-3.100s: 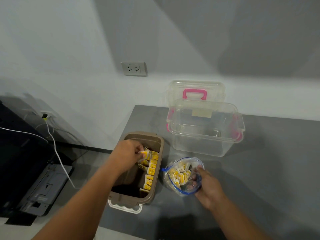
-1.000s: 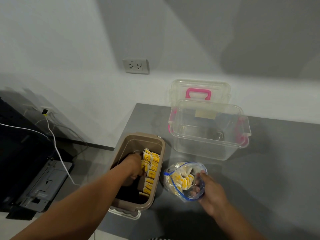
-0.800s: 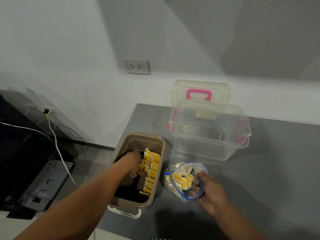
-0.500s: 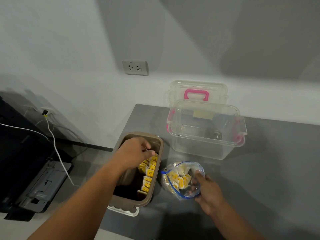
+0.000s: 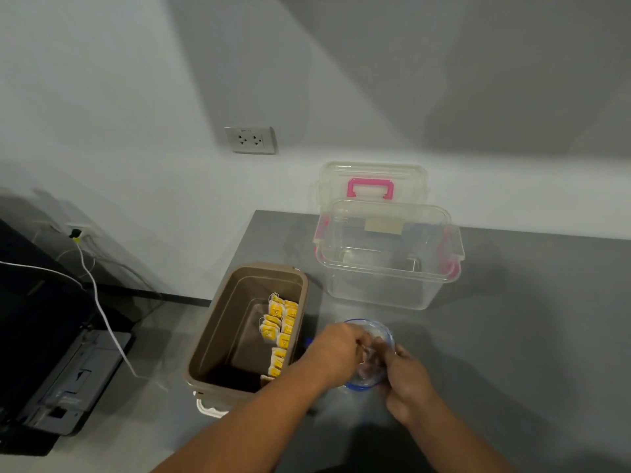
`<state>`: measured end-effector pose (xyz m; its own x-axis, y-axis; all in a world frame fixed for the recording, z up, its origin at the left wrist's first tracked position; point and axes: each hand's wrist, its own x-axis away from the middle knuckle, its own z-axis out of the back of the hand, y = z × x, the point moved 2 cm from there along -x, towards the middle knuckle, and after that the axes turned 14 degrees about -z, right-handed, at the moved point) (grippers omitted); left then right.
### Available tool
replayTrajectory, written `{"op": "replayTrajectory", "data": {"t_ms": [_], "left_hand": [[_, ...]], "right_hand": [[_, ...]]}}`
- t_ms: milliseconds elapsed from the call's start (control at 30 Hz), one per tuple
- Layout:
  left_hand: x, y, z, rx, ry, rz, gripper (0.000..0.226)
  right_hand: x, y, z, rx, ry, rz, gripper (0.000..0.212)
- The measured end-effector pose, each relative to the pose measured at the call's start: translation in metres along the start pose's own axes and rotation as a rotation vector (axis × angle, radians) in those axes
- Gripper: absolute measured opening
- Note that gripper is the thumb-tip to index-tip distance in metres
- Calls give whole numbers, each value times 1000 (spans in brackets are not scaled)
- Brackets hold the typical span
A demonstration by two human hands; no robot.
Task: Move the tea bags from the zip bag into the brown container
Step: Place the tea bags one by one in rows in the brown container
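what changed: half a second back the left hand [image 5: 336,351] was over the brown container [image 5: 218,322], now it's hopped across and is stuck into the mouth of the zip bag [image 5: 377,332], so one drop-off looks done and the next grab is starting
left fingers: curled down into the bag opening, tips hidden behind knuckles and plastic, so honestly can't tell if they've pinched anything yet
holding duty: right hand [image 5: 406,380] doing the same job as before, thumb and fingers pinching the near rim of the bag to keep it open
tea bags [image 5: 280,331]: a row of yellow-tagged ones stands along the container's right wall, rest of its floor bare; the ones in the zip bag showed a moment ago but both hands cover them now
where stuff sits: bag on the grey table [image 5: 512,319] just right of the container, clear tub [image 5: 386,288] behind it, out of the way
task read: partway i'd say, grab-and-place loop going, bag likely not emptied
watch out for: strings and tags could tangle and drag extras out, so a slow lift probably helps
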<state>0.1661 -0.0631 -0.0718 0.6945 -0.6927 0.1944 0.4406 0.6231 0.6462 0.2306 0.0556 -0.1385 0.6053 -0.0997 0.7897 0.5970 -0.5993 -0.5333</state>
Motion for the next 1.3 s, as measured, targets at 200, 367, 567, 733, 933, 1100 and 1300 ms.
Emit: {"op": "replayTrajectory", "data": {"t_ms": [200,367,567,733,933,1100,1300], "left_hand": [[-4,-3,-12,38,52,1,27],[-7,-2,-14,-68,-48,-49,24],[-4,-5,-18,-82,-180,-56,24],[-3,0,-18,-173,-204,-83,35],[0,7,-16,-279,-64,-115,20],[1,3,-11,-244,52,-73,14],[9,9,1,68,251,2,10]], "right_hand": [[6,2,10,-107,-88,9,29],[8,1,15,-69,-81,7,30],[4,2,19,-20,-91,13,38],[3,-2,20,10,-94,26,36],[2,-4,18,38,-76,31,29],[6,-5,17,55,-95,54,26],[7,-5,16,72,-109,45,24]]}}
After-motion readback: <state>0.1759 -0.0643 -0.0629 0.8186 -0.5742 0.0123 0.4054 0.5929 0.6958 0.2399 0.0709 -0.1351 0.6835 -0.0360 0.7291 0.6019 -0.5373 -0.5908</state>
